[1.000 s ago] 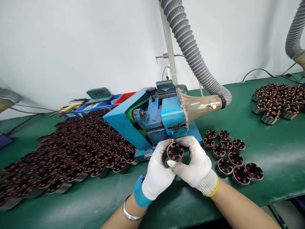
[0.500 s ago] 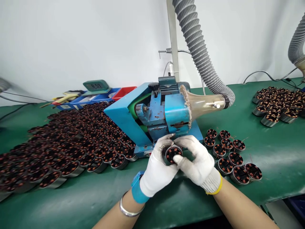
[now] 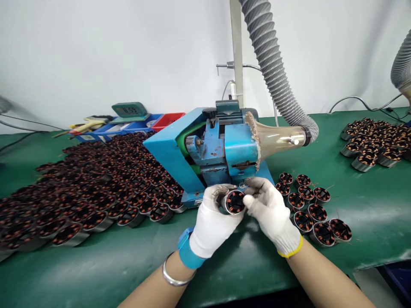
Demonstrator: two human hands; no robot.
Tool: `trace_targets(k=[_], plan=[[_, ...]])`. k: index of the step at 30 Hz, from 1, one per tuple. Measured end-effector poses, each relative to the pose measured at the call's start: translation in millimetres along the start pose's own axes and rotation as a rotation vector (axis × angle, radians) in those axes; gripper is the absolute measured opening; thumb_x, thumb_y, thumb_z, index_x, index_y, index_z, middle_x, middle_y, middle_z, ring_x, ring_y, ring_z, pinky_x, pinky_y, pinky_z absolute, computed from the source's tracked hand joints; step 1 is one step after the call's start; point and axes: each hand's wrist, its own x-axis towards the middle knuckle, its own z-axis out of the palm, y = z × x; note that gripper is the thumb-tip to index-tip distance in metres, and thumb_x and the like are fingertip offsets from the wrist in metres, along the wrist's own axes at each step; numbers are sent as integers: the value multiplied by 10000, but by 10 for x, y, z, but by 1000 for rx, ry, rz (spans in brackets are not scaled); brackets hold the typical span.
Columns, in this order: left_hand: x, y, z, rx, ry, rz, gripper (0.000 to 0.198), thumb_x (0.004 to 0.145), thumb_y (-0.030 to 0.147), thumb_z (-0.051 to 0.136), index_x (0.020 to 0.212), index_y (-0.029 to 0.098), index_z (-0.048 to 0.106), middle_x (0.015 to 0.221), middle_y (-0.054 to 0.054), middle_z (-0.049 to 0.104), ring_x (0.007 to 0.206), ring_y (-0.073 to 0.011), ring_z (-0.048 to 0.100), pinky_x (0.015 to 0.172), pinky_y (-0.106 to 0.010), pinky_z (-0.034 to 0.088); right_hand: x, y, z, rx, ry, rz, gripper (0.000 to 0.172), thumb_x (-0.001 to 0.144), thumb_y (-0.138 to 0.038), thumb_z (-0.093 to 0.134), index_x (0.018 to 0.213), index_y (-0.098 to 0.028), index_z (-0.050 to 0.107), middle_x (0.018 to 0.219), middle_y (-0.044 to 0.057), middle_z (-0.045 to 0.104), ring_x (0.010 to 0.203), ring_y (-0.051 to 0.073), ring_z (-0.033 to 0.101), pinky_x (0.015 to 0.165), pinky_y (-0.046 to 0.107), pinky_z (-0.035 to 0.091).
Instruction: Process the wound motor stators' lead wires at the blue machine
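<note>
A motor stator (image 3: 235,202), a metal ring with black and copper-coloured windings inside, faces up in my gloved left hand (image 3: 215,226). That hand's fingers wrap around its left side and far edge. My gloved right hand (image 3: 269,214) is at the stator's right rim, thumb and fingers pinched together; what lies between them, perhaps a thin wire, is too small to make out. Dark stains mark the glove fingertips. Just beyond both hands stands a blue belt-driven machine (image 3: 241,143) with a slot in its front cover.
Rows of stators (image 3: 125,188) cover the left of the green table (image 3: 135,265). A smaller group (image 3: 303,221) sits to the right, another (image 3: 375,143) farther back. A clear funnel (image 3: 276,136) joins the machine to a grey hose (image 3: 272,60). Blue bins (image 3: 128,128) stand behind.
My right hand has drawn slightly right, its thumb moving from over the stator's face to its right rim. The stator has shifted a little up and right with my left hand.
</note>
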Motion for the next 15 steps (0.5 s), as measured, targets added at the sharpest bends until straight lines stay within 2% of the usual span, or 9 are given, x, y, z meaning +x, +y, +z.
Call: trace_targets(k=[2, 5, 7, 9, 11, 15], plan=[[-6, -21, -16, -12, -40, 30, 452, 646, 207, 750, 1021, 212, 496, 1002, -69, 638, 881, -224, 667, 778, -389, 571, -4, -68, -53, -90, -80, 8, 403, 694, -218, 720, 1072, -196, 583, 815, 3, 607, 692, 135, 580, 630, 265, 503], [19, 16, -30, 4, -53, 13, 430, 654, 215, 747, 993, 212, 484, 982, -59, 634, 880, -215, 661, 774, -370, 565, 32, -177, -181, -71, -194, 65, 340, 717, -223, 710, 1038, -177, 609, 768, 3, 622, 648, 125, 580, 596, 259, 493], [58, 54, -38, 25, -16, -29, 445, 640, 220, 757, 976, 212, 465, 935, -39, 627, 839, -201, 659, 742, -350, 565, 69, -239, -258, 13, -193, 77, 317, 734, -269, 717, 1017, -170, 615, 762, 5, 633, 631, 119, 585, 615, 270, 502], [96, 66, -50, 48, 18, -36, 458, 637, 215, 756, 978, 213, 450, 917, -24, 616, 818, -188, 654, 737, -340, 561, 91, -275, -282, 32, -133, 58, 341, 737, -293, 724, 1033, -168, 608, 755, -2, 631, 640, 116, 591, 645, 276, 505], [118, 44, -69, 91, 20, 16, 449, 662, 202, 732, 1010, 213, 450, 945, -28, 608, 844, -186, 648, 766, -345, 552, 89, -273, -245, -19, -131, 69, 398, 724, -277, 729, 1076, -161, 586, 717, -20, 610, 610, 109, 576, 606, 260, 486], [118, -16, -106, 192, -77, 172, 390, 703, 155, 670, 1040, 210, 483, 975, -43, 584, 881, -188, 626, 792, -338, 536, 62, -195, -140, -24, -250, 148, 432, 662, -178, 698, 1075, -155, 571, 676, -37, 593, 535, 89, 531, 507, 223, 423]])
